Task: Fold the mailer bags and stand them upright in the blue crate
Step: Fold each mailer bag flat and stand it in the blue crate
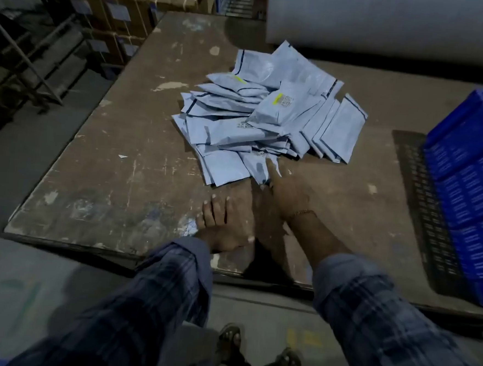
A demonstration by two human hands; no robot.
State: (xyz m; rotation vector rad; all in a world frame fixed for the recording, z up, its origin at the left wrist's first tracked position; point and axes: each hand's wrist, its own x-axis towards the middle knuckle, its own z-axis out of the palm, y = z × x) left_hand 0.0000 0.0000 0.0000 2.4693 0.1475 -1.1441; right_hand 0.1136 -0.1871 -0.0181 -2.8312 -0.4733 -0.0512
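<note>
- mailer bags [268, 116]: loose heap, mid-table [106, 173]; blue crate [472, 181] at right (none seen inside)
- right hand [287, 191]: fingers on nearest bag's edge, grip unclear
- left hand [223, 224]: flat, fingers straight, holding nothing

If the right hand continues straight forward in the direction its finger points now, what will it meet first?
The right hand already reaches the nearest mailer bag at the near edge of the pile of mailer bags on the table. Going on, it would likely push further into that pile.
</note>
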